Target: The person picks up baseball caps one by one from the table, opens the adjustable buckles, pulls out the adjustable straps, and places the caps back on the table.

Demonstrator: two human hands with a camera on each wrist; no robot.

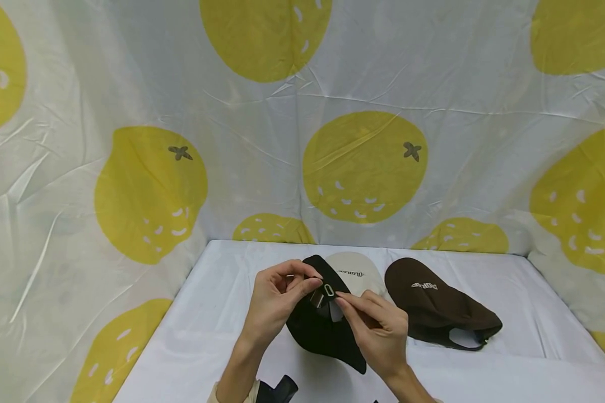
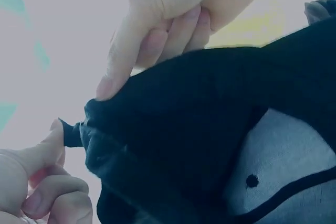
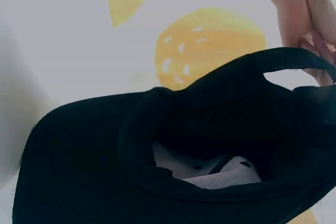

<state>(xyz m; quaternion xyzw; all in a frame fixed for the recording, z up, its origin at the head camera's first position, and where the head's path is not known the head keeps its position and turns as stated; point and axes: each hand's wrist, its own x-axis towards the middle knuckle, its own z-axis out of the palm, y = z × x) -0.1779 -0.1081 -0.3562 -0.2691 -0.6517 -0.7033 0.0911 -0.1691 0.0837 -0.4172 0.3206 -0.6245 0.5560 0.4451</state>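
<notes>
A black baseball cap (image 1: 312, 330) hangs between my two hands over the table, its open underside and pale lining showing in the right wrist view. With thumb and forefinger, my left hand (image 1: 277, 302) pinches the cap's back strap close to a small metal buckle (image 1: 329, 290). My right hand (image 1: 378, 324) pinches the strap on the other side of that buckle. The left wrist view shows a short strap end (image 2: 72, 134) sticking out between finger and thumb. Dark cloth hides much of the strap there.
Behind the black cap lies a white cap (image 1: 355, 271) with dark lettering, partly covered. A brown cap (image 1: 428, 302) rests to its right, strap toward me. White cloth (image 1: 181, 347) covers the table, and a lemon-print curtain (image 1: 252, 151) surrounds its back and sides.
</notes>
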